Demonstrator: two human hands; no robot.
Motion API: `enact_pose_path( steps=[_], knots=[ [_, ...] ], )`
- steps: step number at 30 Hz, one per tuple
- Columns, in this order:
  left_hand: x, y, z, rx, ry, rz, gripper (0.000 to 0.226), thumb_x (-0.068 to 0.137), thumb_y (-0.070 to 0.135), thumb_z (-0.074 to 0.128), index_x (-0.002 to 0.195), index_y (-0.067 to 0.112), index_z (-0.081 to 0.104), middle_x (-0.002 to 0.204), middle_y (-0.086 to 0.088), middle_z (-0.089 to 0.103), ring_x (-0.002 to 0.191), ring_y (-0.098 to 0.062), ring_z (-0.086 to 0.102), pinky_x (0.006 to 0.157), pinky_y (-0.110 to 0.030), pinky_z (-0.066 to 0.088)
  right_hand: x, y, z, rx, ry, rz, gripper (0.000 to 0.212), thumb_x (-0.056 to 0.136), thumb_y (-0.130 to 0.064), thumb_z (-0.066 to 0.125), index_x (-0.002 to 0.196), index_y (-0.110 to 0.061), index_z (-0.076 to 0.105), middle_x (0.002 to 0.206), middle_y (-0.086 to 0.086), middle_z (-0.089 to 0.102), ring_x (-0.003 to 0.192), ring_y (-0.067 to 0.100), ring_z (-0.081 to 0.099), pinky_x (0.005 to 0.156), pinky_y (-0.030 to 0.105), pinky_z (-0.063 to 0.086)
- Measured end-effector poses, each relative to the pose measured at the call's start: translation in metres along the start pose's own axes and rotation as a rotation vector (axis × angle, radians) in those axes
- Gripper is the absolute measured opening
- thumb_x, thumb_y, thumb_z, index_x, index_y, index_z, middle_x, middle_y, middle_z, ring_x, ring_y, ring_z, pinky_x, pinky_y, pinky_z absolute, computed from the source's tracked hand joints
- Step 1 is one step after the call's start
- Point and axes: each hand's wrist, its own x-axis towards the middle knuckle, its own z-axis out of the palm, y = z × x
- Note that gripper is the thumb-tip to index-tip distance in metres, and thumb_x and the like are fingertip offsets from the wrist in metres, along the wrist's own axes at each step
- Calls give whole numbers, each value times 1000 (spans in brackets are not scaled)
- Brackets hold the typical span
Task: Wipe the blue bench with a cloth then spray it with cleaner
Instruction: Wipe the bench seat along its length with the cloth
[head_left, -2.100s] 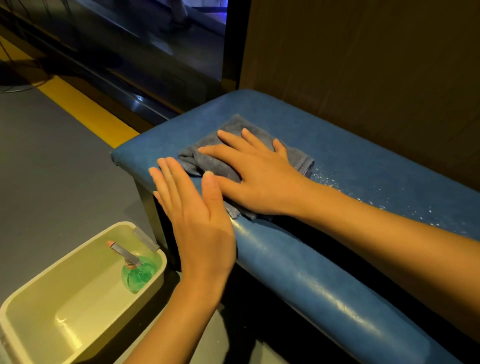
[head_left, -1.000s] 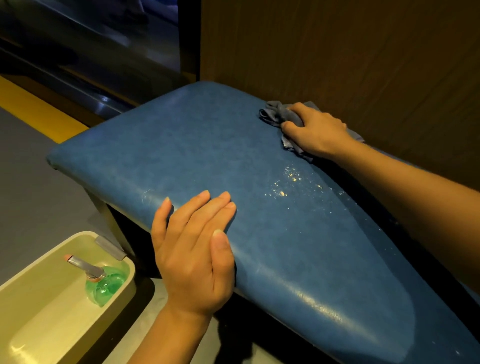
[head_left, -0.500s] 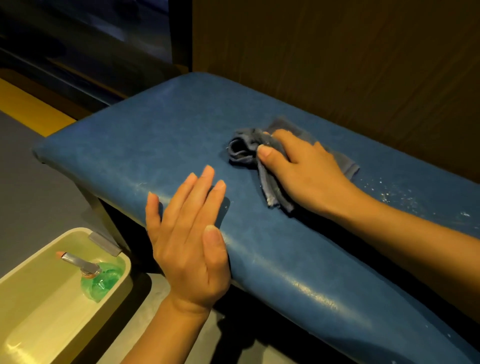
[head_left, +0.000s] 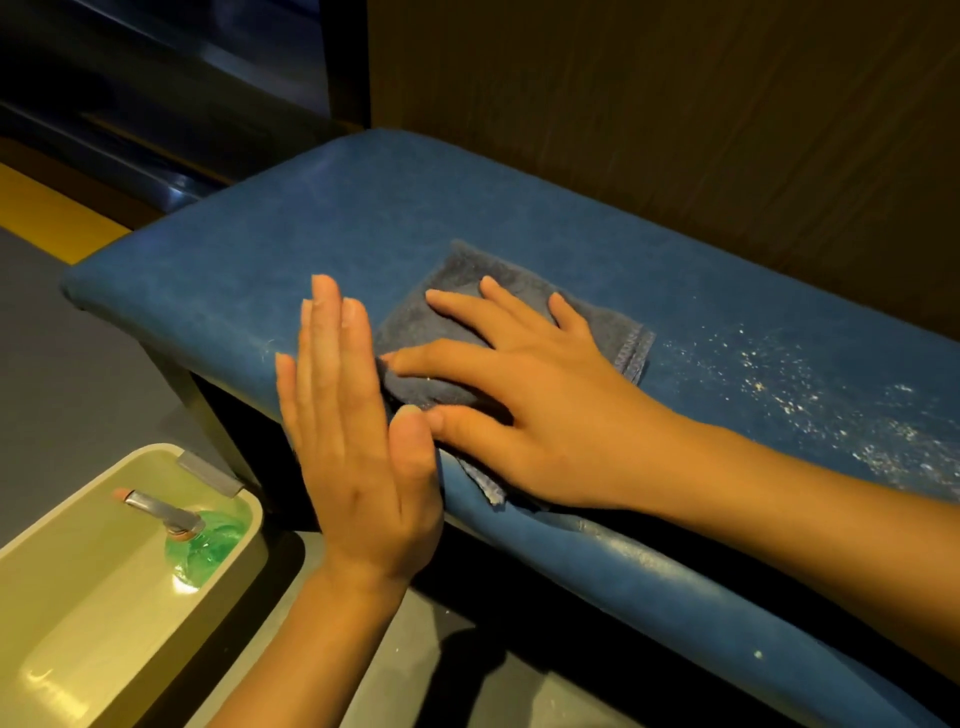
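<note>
Blue bench (head_left: 363, 218): right hand (head_left: 524, 410) flat, fingers spread, pressing grey cloth (head_left: 452, 322) near front edge; left hand (head_left: 358, 447) open, gripping nothing, at front edge.

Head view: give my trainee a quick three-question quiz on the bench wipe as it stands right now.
1. True or false: the right hand presses the grey cloth flat on the blue bench.
2. Where is the green spray bottle? A) on the bench B) in the beige tub C) in the left hand
3. Fill in: pale specks lie on the bench to the cloth's ____.

Key: 1 true; 2 B; 3 right.
</note>
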Motion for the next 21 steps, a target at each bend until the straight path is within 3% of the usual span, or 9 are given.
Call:
enact_pose_path(
  steps=[6,8,10,12,17,21],
  knots=[
    [1,2,-1,10,10,20,60,98,40,9,140,-1,23,146,-12,22,139,-29,24,118,-31,5,-33,11,-2,-15,-26,-31,40,89,-53,36,129,-51,41,158,-9,17,148,22,1,114,57,0],
    [2,2,-1,55,-7,39,63,98,40,7,136,-1,36,143,-11,30,137,-28,27,117,-32,6,-45,17,-3,-31,-38,-21,41,88,-53,33,128,-51,41,157,-10,19,149,22,2,115,55,0],
    [2,1,-2,115,-35,73,68,98,38,6,120,1,58,135,-6,43,133,-27,34,114,-36,11,-57,24,-5,-39,-43,-1,43,84,-51,31,126,-49,42,156,-12,21,149,20,3,115,52,1],
    [1,0,-1,140,-36,106,68,99,33,8,105,4,69,123,0,53,126,-25,42,110,-43,17,-67,32,-8,-29,-35,32,43,81,-49,31,124,-49,41,154,-14,24,149,17,5,116,50,2],
    [-1,-1,2,112,59,116,62,99,29,13,98,4,71,111,-3,62,111,-22,54,106,-46,25,-73,45,-11,-45,-15,80,45,79,-49,29,123,-53,27,153,-17,23,148,12,7,116,44,3],
    [-1,0,4,90,108,116,51,94,18,21,96,4,70,109,-4,62,108,-22,55,106,-40,26,-58,51,-13,-54,22,116,46,81,-52,31,127,-54,30,155,-17,21,147,13,8,116,47,7]
  ],
)
